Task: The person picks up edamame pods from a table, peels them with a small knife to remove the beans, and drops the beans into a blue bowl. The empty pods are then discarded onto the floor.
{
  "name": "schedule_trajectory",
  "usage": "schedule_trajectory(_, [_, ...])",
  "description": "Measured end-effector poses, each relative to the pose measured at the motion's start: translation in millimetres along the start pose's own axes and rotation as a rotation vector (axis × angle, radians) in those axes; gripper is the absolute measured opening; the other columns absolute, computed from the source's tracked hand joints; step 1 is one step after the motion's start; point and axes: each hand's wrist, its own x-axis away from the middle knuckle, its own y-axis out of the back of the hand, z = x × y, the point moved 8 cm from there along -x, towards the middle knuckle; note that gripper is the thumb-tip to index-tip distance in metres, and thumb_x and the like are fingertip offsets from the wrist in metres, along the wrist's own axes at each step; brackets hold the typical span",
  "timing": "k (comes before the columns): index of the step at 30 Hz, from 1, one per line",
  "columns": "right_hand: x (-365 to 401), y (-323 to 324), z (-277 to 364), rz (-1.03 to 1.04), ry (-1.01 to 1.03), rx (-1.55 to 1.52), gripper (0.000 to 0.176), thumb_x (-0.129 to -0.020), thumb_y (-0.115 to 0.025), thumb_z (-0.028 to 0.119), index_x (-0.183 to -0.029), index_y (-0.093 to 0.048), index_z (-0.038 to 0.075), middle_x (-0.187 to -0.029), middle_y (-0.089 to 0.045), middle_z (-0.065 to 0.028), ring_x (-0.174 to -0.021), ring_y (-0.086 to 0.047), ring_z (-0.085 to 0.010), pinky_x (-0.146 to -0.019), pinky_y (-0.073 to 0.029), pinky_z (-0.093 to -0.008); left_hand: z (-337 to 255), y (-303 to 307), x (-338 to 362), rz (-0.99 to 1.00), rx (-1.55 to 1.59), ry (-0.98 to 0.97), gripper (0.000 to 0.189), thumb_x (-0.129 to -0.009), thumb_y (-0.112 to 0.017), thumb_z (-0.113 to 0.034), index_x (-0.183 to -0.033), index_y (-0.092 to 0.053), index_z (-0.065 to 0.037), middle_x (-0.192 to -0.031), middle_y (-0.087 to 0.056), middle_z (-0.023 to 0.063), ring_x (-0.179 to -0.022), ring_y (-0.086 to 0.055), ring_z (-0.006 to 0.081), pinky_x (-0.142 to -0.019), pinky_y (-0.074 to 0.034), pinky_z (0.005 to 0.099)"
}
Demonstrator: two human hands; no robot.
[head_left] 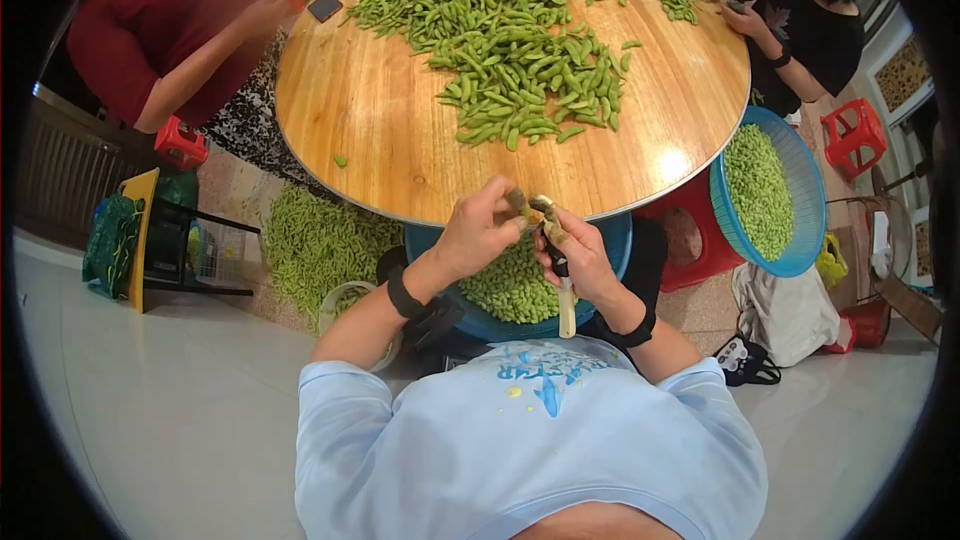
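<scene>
Just past the near edge of the round wooden table (390, 140), my two hands meet over a blue basin (470, 318) of shelled green beans (515, 285). My left hand (485, 225) is pinched, its fingertips dark; whatever is between them is too small to make out. My right hand (582, 258) is closed around a slim tool with a black and cream handle (567, 310), which points down toward me. The tool's working end is hidden by my fingers. Green soybean pods (500, 50) lie heaped on the table beyond my hands.
A blue basket (815, 210) of shelled beans stands at right beside a red stool (690, 240). Pods or shells (320, 250) are piled on the floor at left, near a white bucket (345, 300). A phone (325, 7) lies on the table. Two people sit across it.
</scene>
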Motion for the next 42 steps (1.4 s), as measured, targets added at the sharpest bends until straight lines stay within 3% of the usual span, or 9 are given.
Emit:
schedule_trajectory(9, [7,2,-6,0.072,0.04,0.041,0.037,-0.1,-0.042,0.015,-0.135,-0.044,0.004,-0.08,-0.052,-0.0032,-0.058,-0.047,-0.0072,-0.044,-0.039,-0.0191,42,-18,8,0.091,0.371,0.275,0.018,-0.083,-0.065,-0.004,-0.099,-0.059,0.002,-0.079,-0.065,0.0036,-0.058,-0.057,0.0065,-0.048,-0.045,0.0195])
schedule_trajectory(21, [7,-2,-5,0.061,0.107,0.115,0.041,-0.097,-0.044,0.007,-0.138,-0.043,0.004,-0.078,-0.053,-0.0019,-0.054,-0.043,-0.0058,-0.045,-0.036,-0.0187,25,-8,14,-0.05,0.046,0.034,0.015,-0.09,-0.059,-0.012,-0.092,-0.063,0.002,-0.07,-0.058,-0.0001,-0.064,-0.048,0.0043,-0.057,-0.041,0.0224])
schedule_trajectory(25, [7,-1,-4,0.084,0.093,0.102,0.039,-0.097,-0.043,0.005,-0.136,-0.045,0.003,-0.079,-0.053,-0.0016,-0.053,-0.041,-0.0049,-0.044,-0.033,-0.018,47,-15,12,0.093,0.5,0.249,0.012,-0.089,-0.06,-0.011,-0.092,-0.063,0.0,-0.069,-0.056,-0.0002,-0.058,-0.049,0.0051,-0.051,-0.04,0.02])
schedule_trajectory(28, [7,-3,-4,0.159,0.097,0.065,0.037,-0.094,-0.046,0.002,-0.131,-0.049,-0.001,-0.08,-0.055,-0.0035,-0.058,-0.048,-0.0071,-0.049,-0.04,-0.021,48,-21,14,0.145,0.702,0.328,0.011,-0.088,-0.06,-0.011,-0.092,-0.062,-0.001,-0.068,-0.055,-0.0008,-0.055,-0.048,0.0055,-0.047,-0.038,0.02])
schedule_trajectory(31, [15,-14,26,0.007,0.672,0.859,0.035,-0.083,-0.056,-0.008,-0.118,-0.054,-0.005,-0.085,-0.059,-0.0141,-0.073,-0.061,-0.0194,-0.066,-0.049,-0.0284,58,-31,14,0.148,0.794,0.385,0.01,-0.088,-0.058,-0.01,-0.092,-0.061,-0.001,-0.066,-0.053,-0.0016,-0.053,-0.045,0.0055,-0.045,-0.035,0.0207])
schedule_trajectory(33, [18,-16,27,-0.017,0.702,0.888,0.034,-0.082,-0.057,-0.008,-0.116,-0.055,-0.005,-0.084,-0.059,-0.0148,-0.071,-0.061,-0.0214,-0.064,-0.048,-0.0289,64,-39,17,0.158,0.812,0.413,0.01,-0.088,-0.057,-0.009,-0.092,-0.06,-0.001,-0.065,-0.052,-0.002,-0.052,-0.044,0.0054,-0.045,-0.035,0.0206])
schedule_trajectory(35, [22,-16,29,-0.04,0.734,0.923,0.033,-0.081,-0.059,-0.008,-0.114,-0.056,-0.005,-0.082,-0.06,-0.0155,-0.068,-0.061,-0.0234,-0.063,-0.048,-0.0294,53,-29,14,0.081,0.294,0.184,0.011,-0.087,-0.055,-0.009,-0.09,-0.06,0.0,-0.063,-0.05,-0.0022,-0.051,-0.043,0.0056,-0.044,-0.034,0.0216])
schedule_trajectory(39, [15,-4,23,-0.078,0.625,0.895,0.034,-0.078,-0.062,-0.006,-0.111,-0.057,-0.004,-0.076,-0.059,-0.0132,-0.063,-0.06,-0.0235,-0.058,-0.048,-0.0316,53,-25,13,0.118,0.364,0.234,0.014,-0.089,-0.054,-0.012,-0.088,-0.061,0.0,-0.065,-0.052,-0.0022,-0.052,-0.043,0.0044,-0.045,-0.032,0.0205])
schedule_trajectory(42, [12,3,25,0.015,0.571,0.902,0.035,-0.075,-0.061,-0.005,-0.11,-0.058,-0.002,-0.074,-0.059,-0.012,-0.061,-0.06,-0.0225,-0.056,-0.047,-0.0318,63,-20,26,0.27,0.577,0.391,0.016,-0.085,-0.057,-0.013,-0.081,-0.061,0.002,-0.063,-0.057,0.0048,-0.05,-0.048,0.0124,-0.047,-0.038,0.0257])
